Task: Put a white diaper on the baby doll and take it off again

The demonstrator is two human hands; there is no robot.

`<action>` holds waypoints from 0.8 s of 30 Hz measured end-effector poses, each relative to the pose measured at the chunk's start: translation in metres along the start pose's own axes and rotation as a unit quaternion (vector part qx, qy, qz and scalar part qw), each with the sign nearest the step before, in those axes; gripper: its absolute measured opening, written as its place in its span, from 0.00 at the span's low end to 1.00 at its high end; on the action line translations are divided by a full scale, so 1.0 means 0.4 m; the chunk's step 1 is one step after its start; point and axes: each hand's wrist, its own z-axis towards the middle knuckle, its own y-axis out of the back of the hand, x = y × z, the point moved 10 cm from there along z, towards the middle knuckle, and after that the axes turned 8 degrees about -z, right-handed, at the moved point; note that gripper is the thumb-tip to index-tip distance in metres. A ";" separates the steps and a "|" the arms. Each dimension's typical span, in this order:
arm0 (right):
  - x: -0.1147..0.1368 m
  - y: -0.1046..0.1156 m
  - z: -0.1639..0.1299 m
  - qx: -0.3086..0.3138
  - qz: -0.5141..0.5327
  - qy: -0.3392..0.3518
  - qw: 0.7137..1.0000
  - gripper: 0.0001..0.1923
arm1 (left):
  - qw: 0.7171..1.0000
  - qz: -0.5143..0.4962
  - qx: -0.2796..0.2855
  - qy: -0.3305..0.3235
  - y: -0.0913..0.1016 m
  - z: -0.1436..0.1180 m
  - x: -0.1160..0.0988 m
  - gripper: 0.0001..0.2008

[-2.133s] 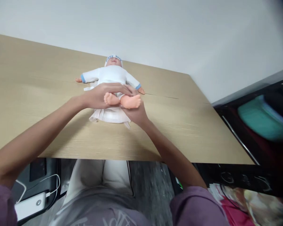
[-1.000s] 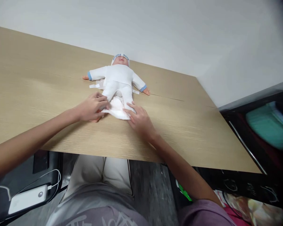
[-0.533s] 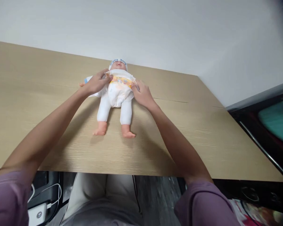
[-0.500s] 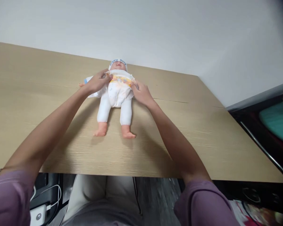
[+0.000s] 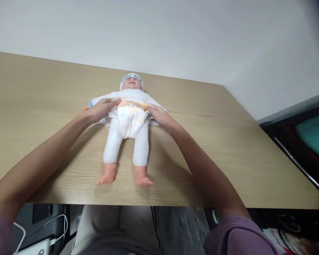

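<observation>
Your left hand (image 5: 99, 109) pinches the diaper (image 5: 129, 115) at its left waist edge. The doll (image 5: 127, 124) lies face-up on the surface (image 5: 228, 148). Your right hand (image 5: 161, 117) grips the diaper's right edge.

I see a matt wood-grain counter (image 5: 215, 156) under a smooth plastic doll (image 5: 127, 127) in soft white cloth and a papery diaper (image 5: 129, 118).

One doll (image 5: 127, 120) in one diaper (image 5: 129, 118) and one cap (image 5: 131, 76), two hands, left (image 5: 101, 109) and right (image 5: 161, 117), one worktop (image 5: 228, 148), one white power bank (image 5: 35, 248) below with one cable (image 5: 60, 221).
</observation>
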 end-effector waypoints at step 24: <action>-0.122 0.087 -0.260 -0.183 -0.252 -0.074 0.947 0.16 | 0.827 0.502 0.014 -0.252 -0.320 -0.086 -0.193 0.27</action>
